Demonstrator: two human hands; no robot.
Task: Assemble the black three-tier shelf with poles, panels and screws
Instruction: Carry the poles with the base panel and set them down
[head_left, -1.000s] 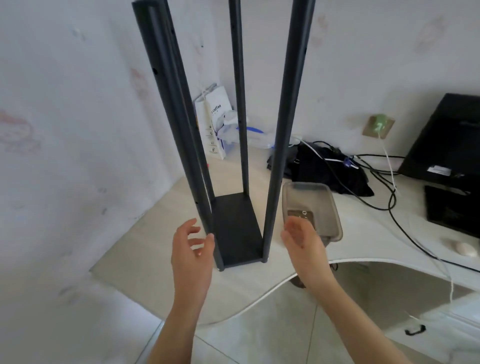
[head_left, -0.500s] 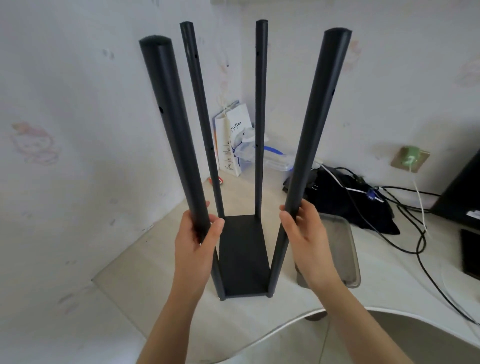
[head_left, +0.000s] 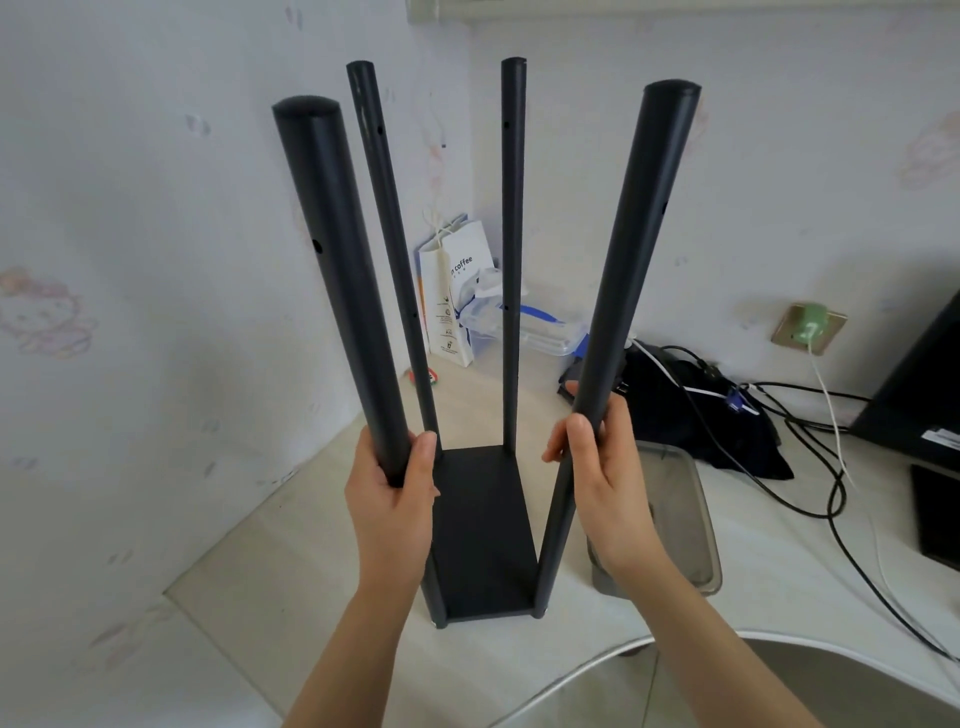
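With only the flat black bottom panel (head_left: 480, 530) fixed, we wrap our left hand (head_left: 389, 506) and right hand (head_left: 613, 488) round the two near round black metal poles (head_left: 343, 291), probably to steady the frame. It stands upright at centre frame on the pale counter (head_left: 291, 566), ready for the upper tiers.

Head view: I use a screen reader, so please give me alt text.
Two hands, left and right, each grip a near pole of a black shelf frame, four upright poles on one bottom panel, standing on a pale desk.
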